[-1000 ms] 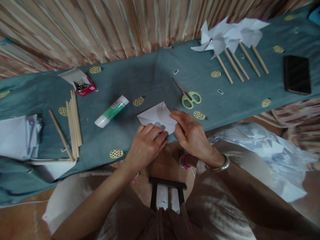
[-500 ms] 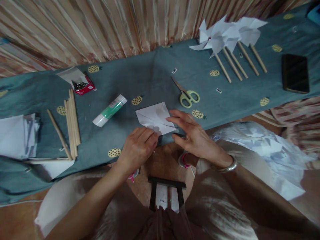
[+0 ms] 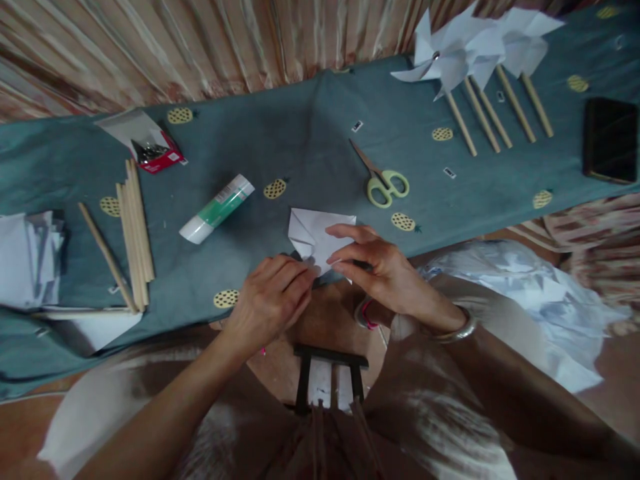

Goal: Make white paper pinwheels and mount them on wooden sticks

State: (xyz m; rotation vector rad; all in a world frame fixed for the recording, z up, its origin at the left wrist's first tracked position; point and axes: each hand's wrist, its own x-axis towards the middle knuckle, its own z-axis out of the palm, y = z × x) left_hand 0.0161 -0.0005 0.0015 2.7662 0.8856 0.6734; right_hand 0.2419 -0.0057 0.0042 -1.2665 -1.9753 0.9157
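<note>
A white square of paper [image 3: 324, 223] with creases and a folded-in corner lies near the front edge of the cloth-covered table. My left hand [image 3: 274, 293] is closed, pinching the paper's near left corner between thumb and fingertips. On the paper's right side rests my right hand [image 3: 377, 263]; its thumb and forefinger come together on the paper while another finger stretches across it. Beyond the right hand lie scissors [image 3: 387, 187] with light green handles. A green and white glue stick [image 3: 217, 209] lies left of the paper.
Several paper pinwheels [image 3: 445, 60] on wooden sticks lie at the back right, near a black phone [image 3: 611, 140]. Leftward are loose wooden sticks [image 3: 133, 227], an opened red box [image 3: 159, 157] of small metal pieces and stacked paper [image 3: 23, 263]. A plastic bag [image 3: 530, 293] sits below right.
The paper has turned in my hands, and its folded corner now points toward my left hand. My right thumb and forefinger have closed toward each other on the paper. The view has shifted slightly.
</note>
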